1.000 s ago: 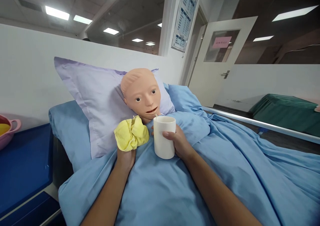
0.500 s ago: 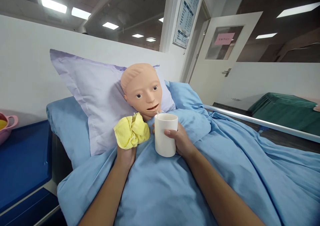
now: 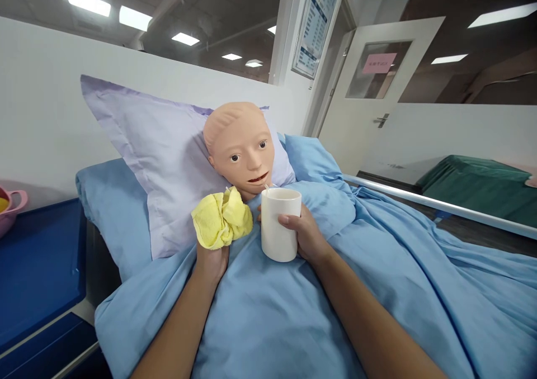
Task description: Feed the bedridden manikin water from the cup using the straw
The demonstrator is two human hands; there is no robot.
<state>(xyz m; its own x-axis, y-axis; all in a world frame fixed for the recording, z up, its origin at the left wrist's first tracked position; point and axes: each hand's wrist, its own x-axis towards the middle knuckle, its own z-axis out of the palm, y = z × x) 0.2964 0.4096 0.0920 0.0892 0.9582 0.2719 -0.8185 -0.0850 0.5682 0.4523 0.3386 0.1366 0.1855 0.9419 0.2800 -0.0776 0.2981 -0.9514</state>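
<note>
A bald training manikin lies with its head on a pale lilac pillow, mouth slightly parted. My right hand is wrapped round a white mug, held upright just below the manikin's chin. A thin clear straw pokes up over the mug's rim near the mouth. In my left hand is a crumpled yellow cloth, held beside the manikin's neck; the cloth hides most of those fingers. What the mug contains cannot be seen.
A light blue quilt covers the manikin's body. At left, a pink basin stands on a blue-topped cabinet. A metal bed rail runs along the right side, with a green-covered bed beyond it.
The mug and my right hand sit very slightly further right and higher in view. The cloth stays almost where it was; both holds are unchanged.
</note>
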